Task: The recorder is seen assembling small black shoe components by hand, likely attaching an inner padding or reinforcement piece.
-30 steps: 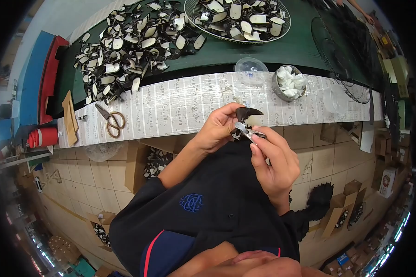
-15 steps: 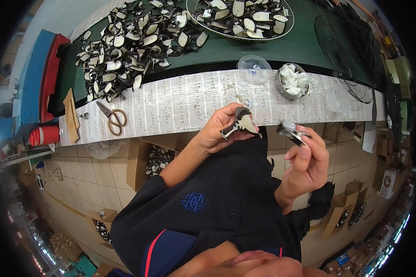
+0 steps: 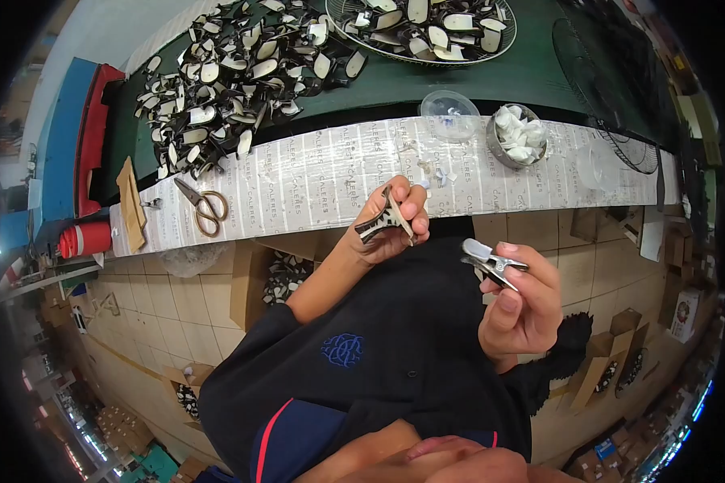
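Note:
My left hand (image 3: 415,208) is closed around a shoe heel (image 3: 372,229), just past the front edge of the bench. Dark covering wraps the heel, with notched edges folded over its cream side. To its right, my right hand (image 3: 530,310) pinches a metal spring clip (image 3: 499,266). A whitish pad (image 3: 477,248) sits in the jaws of the clip, pointing toward the heel but apart from it. My left fingers hide part of the heel.
Many loose heels (image 3: 209,72) lie heaped at the far left, with others in a wire basket (image 3: 509,40). Along the paper-covered bench (image 3: 298,181) are scissors (image 3: 209,213), a clear plastic lid (image 3: 435,101), and a metal tin (image 3: 499,151) holding white wads.
My left hand has turned the heel, so its cream face now shows nearly edge-on. My right hand has tilted the clip and lowered it slightly, bringing the padded end into plainer view.

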Motion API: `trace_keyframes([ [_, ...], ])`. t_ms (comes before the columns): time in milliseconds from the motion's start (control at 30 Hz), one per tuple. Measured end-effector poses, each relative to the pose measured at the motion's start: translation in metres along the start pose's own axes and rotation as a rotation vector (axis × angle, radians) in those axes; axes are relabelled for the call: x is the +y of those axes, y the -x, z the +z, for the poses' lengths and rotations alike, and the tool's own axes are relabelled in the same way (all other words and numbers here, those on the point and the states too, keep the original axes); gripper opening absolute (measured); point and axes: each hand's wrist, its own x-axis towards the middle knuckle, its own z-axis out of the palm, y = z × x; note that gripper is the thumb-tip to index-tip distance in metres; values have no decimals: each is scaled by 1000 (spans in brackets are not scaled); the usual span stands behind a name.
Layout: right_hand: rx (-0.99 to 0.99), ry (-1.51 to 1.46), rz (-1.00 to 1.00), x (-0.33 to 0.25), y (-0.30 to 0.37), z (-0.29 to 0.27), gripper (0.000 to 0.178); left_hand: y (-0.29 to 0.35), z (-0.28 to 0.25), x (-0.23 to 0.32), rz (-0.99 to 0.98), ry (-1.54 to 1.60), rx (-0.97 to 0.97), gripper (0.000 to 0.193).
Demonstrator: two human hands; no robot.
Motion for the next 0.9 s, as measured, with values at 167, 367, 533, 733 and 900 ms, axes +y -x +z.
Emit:
trace_keyframes([
  [167,-80,17,-3,-7,-5,5,17,0,-1,0,16,-11,-11,20],
  [367,-188,81,-227,-8,-14,15,24,0,-1,0,85,-196,26,27],
  [533,-219,199,-290,-2,-15,23,28,1,1,-4,106,-403,84,32],
  [733,-214,260,-273,2,-13,28,29,1,5,-7,124,-438,104,37],
  [900,-214,312,-305,4,-12,30,29,3,0,-8,123,-461,107,40],
])
